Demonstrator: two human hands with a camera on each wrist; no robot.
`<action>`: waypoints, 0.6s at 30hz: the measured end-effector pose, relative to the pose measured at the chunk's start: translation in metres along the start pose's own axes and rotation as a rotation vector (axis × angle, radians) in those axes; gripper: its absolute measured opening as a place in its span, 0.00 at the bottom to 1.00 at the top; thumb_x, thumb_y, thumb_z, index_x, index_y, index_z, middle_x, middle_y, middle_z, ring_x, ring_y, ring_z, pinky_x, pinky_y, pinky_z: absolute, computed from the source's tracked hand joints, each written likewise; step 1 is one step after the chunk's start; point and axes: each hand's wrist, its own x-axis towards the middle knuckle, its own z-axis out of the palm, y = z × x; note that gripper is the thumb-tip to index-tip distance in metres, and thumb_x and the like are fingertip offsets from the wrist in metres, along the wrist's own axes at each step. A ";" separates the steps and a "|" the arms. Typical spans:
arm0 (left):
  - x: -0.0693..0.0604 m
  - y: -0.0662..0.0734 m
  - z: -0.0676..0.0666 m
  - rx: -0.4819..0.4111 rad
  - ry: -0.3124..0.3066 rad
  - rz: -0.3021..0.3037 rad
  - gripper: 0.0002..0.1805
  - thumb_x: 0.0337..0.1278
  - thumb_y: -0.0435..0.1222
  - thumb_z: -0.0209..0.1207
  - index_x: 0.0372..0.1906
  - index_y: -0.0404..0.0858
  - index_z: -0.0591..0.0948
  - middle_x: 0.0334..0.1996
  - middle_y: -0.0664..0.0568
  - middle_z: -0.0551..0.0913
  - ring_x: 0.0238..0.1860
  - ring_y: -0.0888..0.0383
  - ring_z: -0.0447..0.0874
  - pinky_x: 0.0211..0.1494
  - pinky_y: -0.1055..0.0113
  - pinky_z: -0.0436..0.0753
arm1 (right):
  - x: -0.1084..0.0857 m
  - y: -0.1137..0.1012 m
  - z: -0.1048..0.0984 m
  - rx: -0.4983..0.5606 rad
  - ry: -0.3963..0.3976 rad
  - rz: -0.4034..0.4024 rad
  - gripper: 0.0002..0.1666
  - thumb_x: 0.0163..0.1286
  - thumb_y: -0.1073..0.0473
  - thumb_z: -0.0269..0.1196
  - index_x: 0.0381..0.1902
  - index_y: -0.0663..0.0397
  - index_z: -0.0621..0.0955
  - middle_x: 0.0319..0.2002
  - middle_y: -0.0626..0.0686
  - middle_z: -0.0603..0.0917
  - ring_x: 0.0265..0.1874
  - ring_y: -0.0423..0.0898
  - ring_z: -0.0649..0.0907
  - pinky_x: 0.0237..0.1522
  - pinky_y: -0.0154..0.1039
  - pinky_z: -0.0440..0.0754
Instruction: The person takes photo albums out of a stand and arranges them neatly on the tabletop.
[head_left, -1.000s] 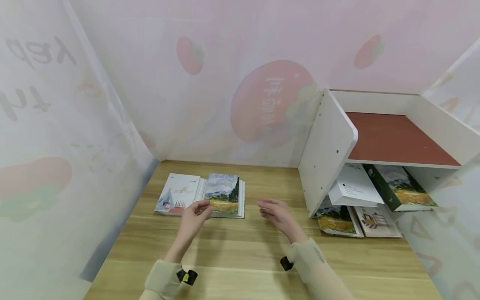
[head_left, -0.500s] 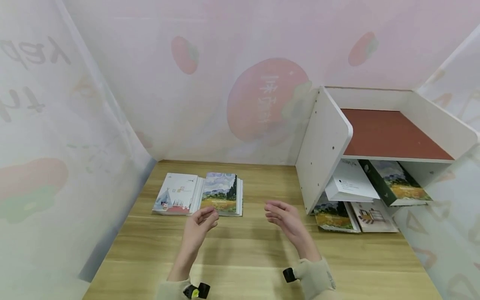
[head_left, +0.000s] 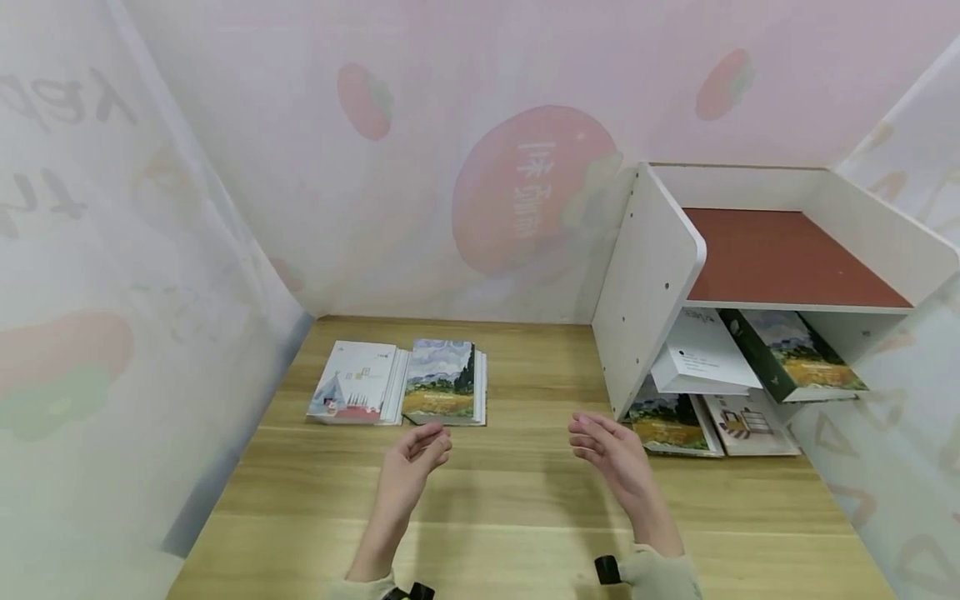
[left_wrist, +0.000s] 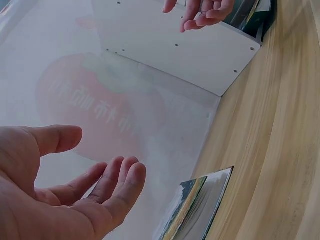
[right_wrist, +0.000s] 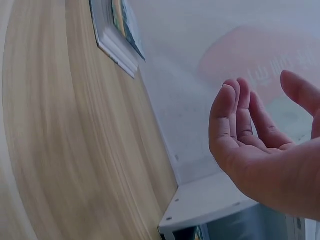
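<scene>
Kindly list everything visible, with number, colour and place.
Table: one, light wood, beneath hands.
Tent book: one, white, on table, left.
Landscape book: one, multicoloured, right of that.
Page edges: count unclear, white, beside both.
Shelf unit: one, white and brown, right.
White book: one, white, inside shelf unit.
Green book: one, green, right of that.
Lower landscape book: one, multicoloured, below white book.
Furniture book: one, whitish, right of that.
Printed cloth: count unclear, pale, behind and beside.
Wrist devices: two, black, at wrists.
Sleeves: two, beige, at wrists.
Left hand: one, bare, above table.
Right hand: one, bare, above table.
</scene>
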 end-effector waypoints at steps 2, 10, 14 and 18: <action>-0.001 -0.003 0.004 0.000 -0.009 0.003 0.24 0.65 0.35 0.63 0.61 0.26 0.74 0.53 0.37 0.80 0.53 0.44 0.81 0.54 0.60 0.82 | -0.003 -0.001 -0.007 0.017 0.013 0.001 0.24 0.71 0.54 0.65 0.58 0.65 0.78 0.50 0.63 0.82 0.47 0.56 0.82 0.54 0.52 0.80; -0.001 -0.007 0.025 -0.017 -0.038 -0.003 0.23 0.66 0.35 0.63 0.60 0.26 0.75 0.52 0.38 0.81 0.53 0.41 0.80 0.54 0.60 0.82 | -0.008 -0.009 -0.036 0.010 0.012 0.011 0.21 0.73 0.55 0.62 0.58 0.60 0.79 0.46 0.56 0.84 0.45 0.50 0.83 0.54 0.49 0.81; -0.002 -0.008 0.037 -0.036 -0.061 -0.006 0.22 0.67 0.36 0.62 0.59 0.26 0.75 0.50 0.39 0.81 0.53 0.41 0.80 0.55 0.59 0.82 | -0.011 -0.013 -0.054 -0.032 0.001 0.000 0.19 0.74 0.55 0.61 0.57 0.58 0.80 0.45 0.54 0.85 0.46 0.49 0.84 0.54 0.48 0.81; -0.001 -0.013 0.052 -0.068 -0.088 0.001 0.22 0.67 0.36 0.61 0.58 0.24 0.76 0.50 0.38 0.82 0.52 0.39 0.80 0.55 0.57 0.82 | -0.012 -0.017 -0.074 -0.058 -0.029 0.008 0.19 0.75 0.54 0.60 0.57 0.60 0.79 0.47 0.55 0.84 0.47 0.49 0.84 0.54 0.48 0.81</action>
